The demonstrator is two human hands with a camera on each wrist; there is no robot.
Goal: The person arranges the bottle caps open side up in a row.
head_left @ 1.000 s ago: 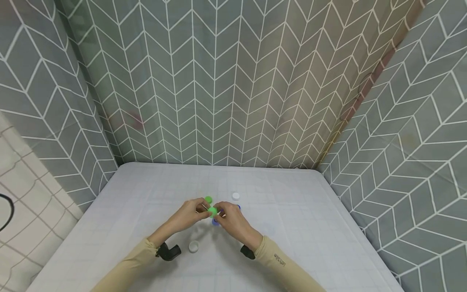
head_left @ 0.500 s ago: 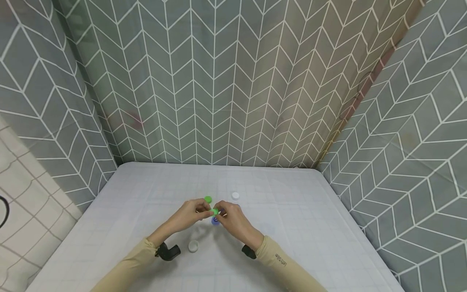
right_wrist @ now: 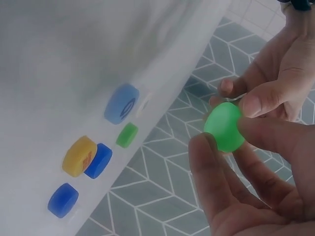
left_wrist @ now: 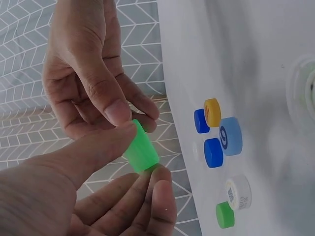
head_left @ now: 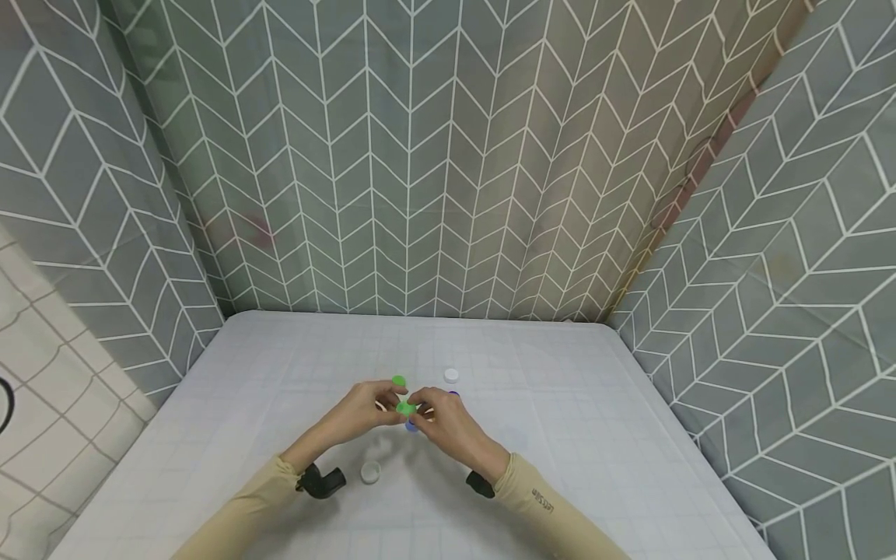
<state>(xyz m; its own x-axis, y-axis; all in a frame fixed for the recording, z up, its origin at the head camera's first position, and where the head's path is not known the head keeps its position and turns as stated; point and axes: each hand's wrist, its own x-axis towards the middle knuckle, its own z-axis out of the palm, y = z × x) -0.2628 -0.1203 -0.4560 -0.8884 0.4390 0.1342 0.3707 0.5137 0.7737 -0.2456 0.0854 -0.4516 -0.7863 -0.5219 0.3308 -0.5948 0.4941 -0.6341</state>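
Observation:
A bright green bottle cap (head_left: 405, 408) is held up between both hands, over the middle of the table. My left hand (head_left: 364, 406) pinches it with thumb and fingertips. From the other side, the thumb and fingers of my right hand (head_left: 451, 424) grip it too. In the left wrist view the cap (left_wrist: 141, 147) shows its ridged side, with a thumb from each hand at its upper end. Its smooth, rounded face (right_wrist: 225, 128) is turned to the right wrist camera.
On the white table (head_left: 560, 404) lie a light-blue cap (left_wrist: 231, 136), a yellow cap (left_wrist: 212, 112), two dark blue caps (right_wrist: 63, 200), a second green cap (left_wrist: 225, 215) and a printed white cap (left_wrist: 239, 192). A whitish round cap (head_left: 371, 472) lies nearer me. Patterned curtains (head_left: 434, 194) surround the table.
The green cap has turned and shifted slightly between the fingers, first right, then back left. Both hands stay in nearly the same place.

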